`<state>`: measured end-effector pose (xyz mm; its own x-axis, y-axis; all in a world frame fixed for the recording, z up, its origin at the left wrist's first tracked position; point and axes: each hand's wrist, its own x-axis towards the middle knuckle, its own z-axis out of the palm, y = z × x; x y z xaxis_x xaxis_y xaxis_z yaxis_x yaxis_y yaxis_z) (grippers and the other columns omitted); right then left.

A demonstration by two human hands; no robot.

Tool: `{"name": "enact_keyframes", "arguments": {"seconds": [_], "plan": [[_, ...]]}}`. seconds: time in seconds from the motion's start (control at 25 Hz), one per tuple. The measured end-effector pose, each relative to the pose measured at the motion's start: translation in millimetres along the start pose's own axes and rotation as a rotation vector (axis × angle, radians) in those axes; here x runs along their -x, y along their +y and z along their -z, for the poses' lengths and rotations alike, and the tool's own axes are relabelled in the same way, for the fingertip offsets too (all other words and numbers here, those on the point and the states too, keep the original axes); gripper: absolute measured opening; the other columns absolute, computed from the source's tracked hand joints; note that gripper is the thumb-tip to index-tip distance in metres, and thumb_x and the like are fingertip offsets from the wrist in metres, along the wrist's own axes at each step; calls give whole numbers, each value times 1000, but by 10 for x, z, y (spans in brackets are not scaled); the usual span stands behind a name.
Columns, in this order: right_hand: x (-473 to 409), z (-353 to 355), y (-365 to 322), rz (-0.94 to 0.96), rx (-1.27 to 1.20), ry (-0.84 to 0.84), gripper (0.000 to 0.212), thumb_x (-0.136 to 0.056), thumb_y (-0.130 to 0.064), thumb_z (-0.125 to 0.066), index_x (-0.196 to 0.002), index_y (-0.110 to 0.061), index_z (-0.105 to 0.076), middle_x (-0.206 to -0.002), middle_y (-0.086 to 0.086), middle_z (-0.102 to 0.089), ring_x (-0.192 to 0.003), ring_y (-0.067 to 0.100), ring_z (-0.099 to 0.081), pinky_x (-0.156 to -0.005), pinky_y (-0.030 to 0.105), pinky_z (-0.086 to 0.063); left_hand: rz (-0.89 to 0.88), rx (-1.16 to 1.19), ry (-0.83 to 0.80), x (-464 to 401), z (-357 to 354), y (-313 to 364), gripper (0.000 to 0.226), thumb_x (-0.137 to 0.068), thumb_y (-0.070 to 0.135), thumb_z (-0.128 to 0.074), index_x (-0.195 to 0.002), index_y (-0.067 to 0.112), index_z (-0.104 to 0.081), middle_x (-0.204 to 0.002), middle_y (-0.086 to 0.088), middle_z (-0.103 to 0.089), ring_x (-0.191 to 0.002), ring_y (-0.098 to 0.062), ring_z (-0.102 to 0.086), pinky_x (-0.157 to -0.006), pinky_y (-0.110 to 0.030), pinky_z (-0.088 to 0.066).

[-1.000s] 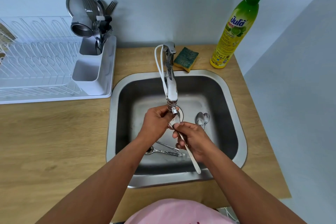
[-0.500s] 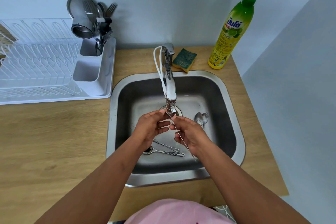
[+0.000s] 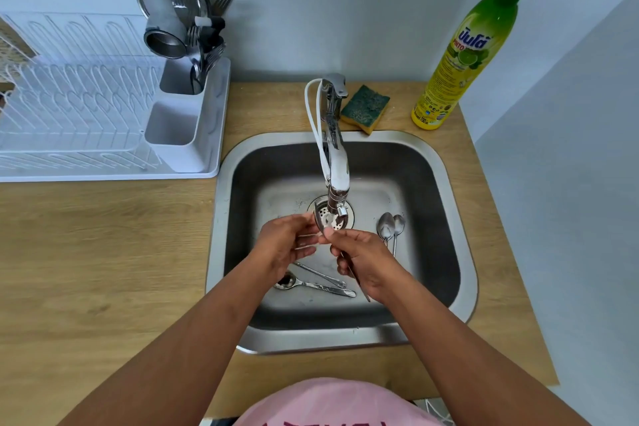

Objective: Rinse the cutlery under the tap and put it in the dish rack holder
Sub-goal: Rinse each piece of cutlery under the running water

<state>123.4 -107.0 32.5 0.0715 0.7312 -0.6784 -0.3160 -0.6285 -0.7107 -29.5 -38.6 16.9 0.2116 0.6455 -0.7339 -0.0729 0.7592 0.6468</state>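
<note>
Evidently wet and slippery, the thin stiff steel spoon stayed pinched by its handle in the right hand; the left hand's fingers rubbed its bowl.

- On your far right, on the wooden counter, stands a tall yellow plastic dish soap bottle with a green cap; its label carries a brand name in large white Thai script on a blue patch.
- Just under that brand you can make out small white letters, seemingly "PINTO", though they are too small to be sure.
- Near the bottle's base you can read "700", with unit letters after it that stay too blurred.
- The rest of the label's fine print cannot be read.
</note>
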Motion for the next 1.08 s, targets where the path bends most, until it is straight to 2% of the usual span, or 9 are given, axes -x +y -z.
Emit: {"name": "enact_keyframes", "arguments": {"seconds": [0.12, 0.24, 0.32, 0.44, 0.64, 0.76, 0.92, 1.0, 1.08], "plan": [[-12, -65, -44, 51, 16, 61, 10, -92, -15, -73, -87, -6, -72, -71, 6, -69, -50, 11, -55, -53, 24, -46, 194, -142, 207, -85, 140, -305, 15, -100, 9, -57, -107, 1, -68, -82, -11, -71, -62, -20, -65, -53, -30, -58], [-50, -97, -74, 31, -57, 68, 8, -95, -11, -67, -94, -4, -71, -72, 8, -70, -54, 15, -57, -57, 27, -46, 309, -192, 304, -181, 161, -623, 11, -99, 4, -52, -104, -1, -61, -73, -15, -68, -44, -17, -65, -38, -25, -53], [-79, -77, -76, 9, -77, 65, 10, -95, -12, -65, -94, -5, -73, -68, 7, -65, -53, 16, -53, -56, 28, -43, 306, -228, 360, -285, 113, -733, 11, -95, 3, -56, -99, -6, -62, -68, -19, -72, -39, -21, -68, -38, -31, -56], [-122, -28, -56, -5, -74, 63, 16, -97, -13, -64, -87, -6, -74, -65, 6, -59, -50, 13, -44, -51, 26, -36, 282, -284, 443, -444, 6, -749, 14, -92, 9, -66, -92, -5, -64, -53, -17, -73, -45, -29, -74, -39, -39, -59], [-203, 124, 11, 16, 63, 96, 13, -92, -7, -69, -80, -12, -74, -63, 4, -70, -47, 11, -51, -48, 23, -42, 254, -335, 543, -719, -110, -669, 12, -89, 7, -68, -80, -3, -68, -46, -12, -70, -34, -22, -68, -32, -24, -47], [-341, 282, 132, -4, 113, 333, 13, -91, -1, -62, -92, -12, -69, -66, 1, -74, -49, 10, -59, -48, 20, -47, 235, -347, 545, -787, -160, -634, 12, -82, 5, -70, -75, -4, -68, -42, -12, -67, -36, -22, -69, -34, -27, -51], [-534, 656, 278, -45, 323, 722, 24, -89, -4, -60, -111, -12, -69, -100, 17, -76, -85, 32, -71, -79, 39, -57, 198, -506, 486, -750, -187, -610, 18, -77, 17, -73, -69, 0, -74, -42, -8, -68, -34, -23, -68, -33, -32, -54], [-568, 792, 275, -60, 501, 814, 23, -90, -10, -62, -112, -8, -69, -109, 20, -75, -101, 39, -70, -87, 38, -54, 165, -580, 450, -707, -188, -607, 21, -74, 22, -70, -66, 3, -73, -43, -6, -68, -35, -25, -68, -38, -34, -59], [-578, 836, 243, -48, 579, 822, 22, -92, -9, -59, -112, -4, -66, -113, 22, -72, -108, 42, -66, -87, 36, -50, 121, -601, 421, -676, -171, -612, 24, -76, 25, -69, -65, 3, -72, -43, -5, -69, -37, -26, -69, -37, -27, -55]]}}
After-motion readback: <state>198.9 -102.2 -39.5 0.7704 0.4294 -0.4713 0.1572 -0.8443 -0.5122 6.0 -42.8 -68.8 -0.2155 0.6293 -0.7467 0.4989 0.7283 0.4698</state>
